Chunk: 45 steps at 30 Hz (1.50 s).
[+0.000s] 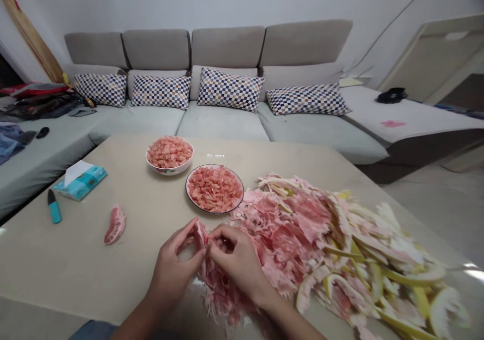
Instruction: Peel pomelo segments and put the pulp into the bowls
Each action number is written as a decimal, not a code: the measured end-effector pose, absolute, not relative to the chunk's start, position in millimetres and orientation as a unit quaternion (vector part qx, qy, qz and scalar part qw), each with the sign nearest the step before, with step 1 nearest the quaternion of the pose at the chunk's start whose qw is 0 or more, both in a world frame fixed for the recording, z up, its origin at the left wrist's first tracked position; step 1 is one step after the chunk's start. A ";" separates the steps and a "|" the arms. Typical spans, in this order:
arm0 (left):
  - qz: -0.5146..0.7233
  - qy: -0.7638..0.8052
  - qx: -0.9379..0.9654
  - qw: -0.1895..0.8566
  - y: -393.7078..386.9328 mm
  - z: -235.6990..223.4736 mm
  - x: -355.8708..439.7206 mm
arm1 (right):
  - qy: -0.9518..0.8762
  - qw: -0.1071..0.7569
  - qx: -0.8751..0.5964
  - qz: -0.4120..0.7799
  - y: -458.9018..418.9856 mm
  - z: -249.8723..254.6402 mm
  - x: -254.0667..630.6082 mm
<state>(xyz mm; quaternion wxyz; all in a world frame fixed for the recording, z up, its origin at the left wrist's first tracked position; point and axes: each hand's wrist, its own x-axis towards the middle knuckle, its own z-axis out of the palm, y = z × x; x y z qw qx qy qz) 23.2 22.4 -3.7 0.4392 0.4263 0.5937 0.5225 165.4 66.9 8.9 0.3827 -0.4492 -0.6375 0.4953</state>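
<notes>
Pomelo piece [200, 235] between both hands [206, 259], seemingly clear of the plate's rim [215, 212].

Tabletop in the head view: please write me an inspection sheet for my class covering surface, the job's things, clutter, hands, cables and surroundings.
Surface: glossy beige tabletop, with light reflections.
Job's things: pink fruit flesh heaped in a white patterned bowl and a dark-rimmed white plate; loose pink segment at left.
Clutter: shredded pink membrane and yellow-white peel strips piled at right; blue tissue pack and teal-handled knife at left.
Hands: left hand holds a pink fruit piece; right hand has fingertips at its edge, grip unclear.
Cables: thin dark cable along the wall.
Surroundings: grey sofa with checked cushions.
</notes>
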 end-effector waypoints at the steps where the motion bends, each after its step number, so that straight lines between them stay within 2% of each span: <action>1: 0.535 0.568 0.393 0.486 22.8 -1.7 24.3 | -0.621 0.376 -0.446 0.524 68.4 8.9 165.6; 5: 0.572 0.469 0.313 0.596 22.4 7.8 25.7 | -0.569 0.359 -0.423 0.607 75.7 8.0 167.1; 12: 0.580 0.441 0.239 0.643 19.2 12.6 14.4 | -0.483 0.410 -0.409 0.656 95.9 1.5 183.8; 14: 0.590 0.456 0.231 0.624 19.2 12.3 11.5 | -0.497 0.420 -0.406 0.642 96.5 5.9 187.1; 18: 0.583 0.489 0.269 0.590 19.9 9.7 16.1 | -0.617 0.371 -0.407 0.563 78.4 14.5 178.2; 22: 0.566 0.498 0.282 0.594 21.1 3.3 24.4 | -0.710 0.344 -0.407 0.461 57.8 8.1 162.5; 25: 0.560 0.495 0.293 0.596 19.6 3.4 24.9 | -0.732 0.350 -0.396 0.431 57.5 1.8 160.0; 27: 0.562 0.474 0.299 0.608 17.5 7.3 24.0 | -0.709 0.365 -0.390 0.459 61.4 0.6 162.0; 33: 0.550 0.403 0.304 0.665 14.3 17.1 22.6 | -0.533 0.364 -0.345 0.682 64.6 1.5 165.4; 45: 0.554 0.345 0.240 0.718 16.4 13.4 19.8 | -0.434 0.378 -0.291 0.764 67.9 -4.3 164.7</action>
